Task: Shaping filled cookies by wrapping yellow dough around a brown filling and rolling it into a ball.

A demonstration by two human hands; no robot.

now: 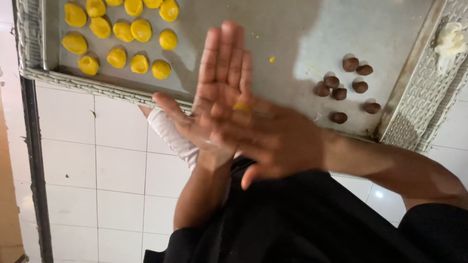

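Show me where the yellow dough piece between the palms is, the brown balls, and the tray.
yellow dough piece (242,106): head view, the bit showing between the palms.
brown balls (350,64): head view, top ball of the cluster.
tray (292,34): head view, bare grey surface.

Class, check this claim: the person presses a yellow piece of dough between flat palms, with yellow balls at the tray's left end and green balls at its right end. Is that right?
Not quite. In the head view the balls at the right end of the tray are dark brown balls, not green. The rest holds: the left hand and right hand press a yellow piece, and the yellow balls lie at the left end.
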